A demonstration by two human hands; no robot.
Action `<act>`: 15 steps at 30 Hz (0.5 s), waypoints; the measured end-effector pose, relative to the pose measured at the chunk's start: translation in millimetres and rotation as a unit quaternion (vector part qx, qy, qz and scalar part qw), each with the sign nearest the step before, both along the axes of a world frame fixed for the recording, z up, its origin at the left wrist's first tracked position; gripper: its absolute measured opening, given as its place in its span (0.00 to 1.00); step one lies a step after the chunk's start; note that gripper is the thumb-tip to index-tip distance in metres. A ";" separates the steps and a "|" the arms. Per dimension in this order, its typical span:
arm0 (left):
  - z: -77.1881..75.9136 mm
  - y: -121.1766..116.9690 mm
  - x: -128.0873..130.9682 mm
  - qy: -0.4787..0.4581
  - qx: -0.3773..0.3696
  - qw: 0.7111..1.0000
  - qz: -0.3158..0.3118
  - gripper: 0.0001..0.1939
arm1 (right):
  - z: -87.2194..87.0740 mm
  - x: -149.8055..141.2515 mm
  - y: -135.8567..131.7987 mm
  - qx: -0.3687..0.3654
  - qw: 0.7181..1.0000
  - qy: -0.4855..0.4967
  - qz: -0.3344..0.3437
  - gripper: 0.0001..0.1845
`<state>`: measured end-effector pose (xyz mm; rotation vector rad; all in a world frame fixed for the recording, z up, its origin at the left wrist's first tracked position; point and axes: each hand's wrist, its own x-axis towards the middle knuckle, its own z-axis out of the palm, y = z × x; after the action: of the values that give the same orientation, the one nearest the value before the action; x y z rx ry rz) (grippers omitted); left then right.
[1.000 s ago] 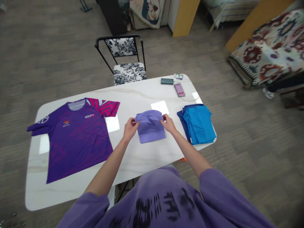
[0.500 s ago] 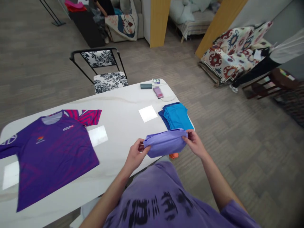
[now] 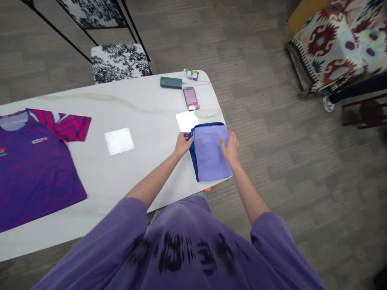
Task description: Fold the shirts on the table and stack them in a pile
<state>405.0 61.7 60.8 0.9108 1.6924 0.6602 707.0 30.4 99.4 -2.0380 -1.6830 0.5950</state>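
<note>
A folded lavender garment [image 3: 211, 155] lies flat on a folded blue pile [image 3: 194, 161] at the table's right corner. At the pile's upper left edge, my left hand [image 3: 184, 143] is closed, pinching the garment's edge between thumb and fingers; exactly which layers it grips is hard to see. My right hand [image 3: 231, 149] rests over the right edge, thumb on the lavender cloth and fingers spread along the side. To the left, a purple T-shirt [image 3: 45, 161] with pink patterned sleeves is laid out, partly outside the view.
Toward the back of the white table [image 3: 145, 117] are a dark green case [image 3: 171, 82], a blurred phone [image 3: 190, 98], a small packet [image 3: 191, 74] and a white cable. A patterned chair [image 3: 121, 62] stands behind. A covered sofa [image 3: 335, 48] and a person's shoe [image 3: 328, 104] are at right.
The lavender garment went from being held up in both hands to lying on the blue pile. My right hand has loosened its pinch. The view has tilted down and shifted right.
</note>
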 end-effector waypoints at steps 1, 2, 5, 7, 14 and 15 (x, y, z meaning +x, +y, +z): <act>-6.2 -4.6 2.9 0.015 0.015 1.000 -0.003 0.25 | -9.0 -10.3 -2.8 -0.005 0.999 -0.020 0.032 0.41; -8.6 -15.8 3.6 0.016 0.024 0.999 -0.013 0.24 | -16.6 -21.7 -8.4 -0.012 0.997 -0.031 0.066 0.41; 0.2 -78.8 -7.4 -0.006 0.004 0.998 -0.064 0.21 | -37.5 -53.7 -28.5 -0.040 0.988 -0.030 0.149 0.40; 14.3 -132.4 -24.9 -0.005 -0.032 0.997 -0.077 0.19 | -52.2 -67.1 -36.1 -0.061 0.985 -0.007 0.158 0.39; 86.6 -283.1 -144.4 0.090 -0.170 0.981 0.040 0.18 | -59.1 -80.6 -32.1 -0.044 0.987 0.064 0.138 0.29; 97.5 -298.9 -168.0 0.105 -0.186 0.975 0.063 0.18 | -54.7 -84.0 -31.5 -0.037 0.988 0.068 0.135 0.27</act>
<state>237.1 -237.2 158.2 0.6260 1.9926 0.3178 623.0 -1.1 44.7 -1.7835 -1.8927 0.8784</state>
